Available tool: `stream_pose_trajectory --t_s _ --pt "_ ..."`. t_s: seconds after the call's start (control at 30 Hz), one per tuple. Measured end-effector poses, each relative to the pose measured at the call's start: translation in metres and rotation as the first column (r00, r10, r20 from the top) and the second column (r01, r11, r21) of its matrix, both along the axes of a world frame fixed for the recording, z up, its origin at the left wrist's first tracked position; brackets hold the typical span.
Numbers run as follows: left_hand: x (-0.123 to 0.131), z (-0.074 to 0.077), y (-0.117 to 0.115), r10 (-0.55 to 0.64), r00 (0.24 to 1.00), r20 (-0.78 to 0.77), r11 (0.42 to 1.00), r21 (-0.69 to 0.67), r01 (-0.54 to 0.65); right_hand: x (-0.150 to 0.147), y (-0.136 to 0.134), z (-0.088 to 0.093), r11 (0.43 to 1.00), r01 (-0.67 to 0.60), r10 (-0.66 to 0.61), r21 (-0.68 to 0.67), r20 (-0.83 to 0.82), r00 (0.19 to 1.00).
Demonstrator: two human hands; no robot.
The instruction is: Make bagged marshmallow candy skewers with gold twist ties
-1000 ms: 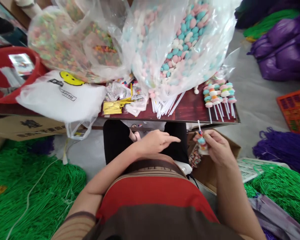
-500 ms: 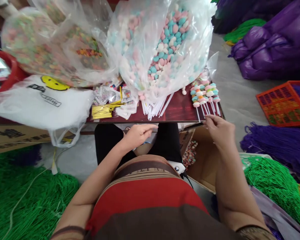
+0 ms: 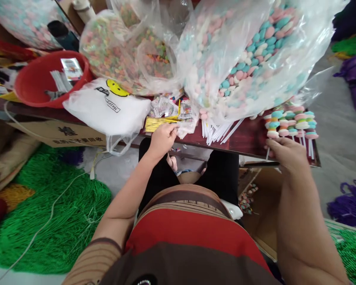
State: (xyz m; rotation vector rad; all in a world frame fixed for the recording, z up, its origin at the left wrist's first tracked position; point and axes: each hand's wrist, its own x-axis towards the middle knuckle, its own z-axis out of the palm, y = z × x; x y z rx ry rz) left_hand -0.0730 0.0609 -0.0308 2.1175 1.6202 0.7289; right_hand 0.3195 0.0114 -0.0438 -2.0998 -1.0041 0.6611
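Note:
My right hand [image 3: 289, 153] is closed around the white stick of a candy skewer [image 3: 273, 126], the leftmost in a row of several candy skewers [image 3: 302, 120] at the table's right end. Pastel candies are threaded on each stick. My left hand [image 3: 163, 139] is at the front edge, thumb and fingers pinched together. Whether they grip anything is hidden. Just beyond it lie a bundle of yellow twist ties [image 3: 154, 124] and small printed clear packets [image 3: 163, 107]. White sticks [image 3: 216, 132] fan out between my hands, below a large clear bag of candies [image 3: 249, 65].
A bag of smaller multicoloured candies [image 3: 112, 55], a white plastic bag [image 3: 106, 114] and a red basin [image 3: 29, 89] stand on the left. Under the table's right side is an open cardboard box [image 3: 265, 225]. Green strands [image 3: 62, 221] cover the floor at left.
The view has swung left, bringing the red basin fully in. My left hand has moved forward to the packets and ties. My right hand has gone to the leftmost skewer's stick.

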Motion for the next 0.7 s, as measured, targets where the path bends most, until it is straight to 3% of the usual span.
stream_pose_trajectory --t_s 0.1,0.17,0.3,0.5,0.7 --pt "0.008 -0.007 0.018 0.028 0.996 -0.082 0.996 0.081 -0.022 -0.024 -0.005 0.006 0.983 0.095 -0.045 0.155 -0.294 0.955" --pt "0.020 -0.009 0.031 0.036 0.987 -0.154 0.995 0.098 -0.022 -0.041 -0.008 0.011 0.956 0.131 -0.027 0.261 -0.369 0.929" --pt "0.046 -0.011 0.060 0.109 0.958 -0.266 0.993 0.079 -0.091 -0.066 -0.015 0.014 0.920 0.191 -0.011 0.341 -0.467 0.884" --pt "0.058 -0.021 0.092 0.158 0.929 -0.334 0.988 0.055 -0.148 -0.088 -0.029 0.007 0.919 0.092 0.112 0.383 -0.478 0.871" --pt "0.053 -0.025 0.103 0.169 0.933 -0.317 0.985 0.075 -0.153 -0.110 -0.032 0.008 0.937 0.006 0.202 0.350 -0.554 0.808"
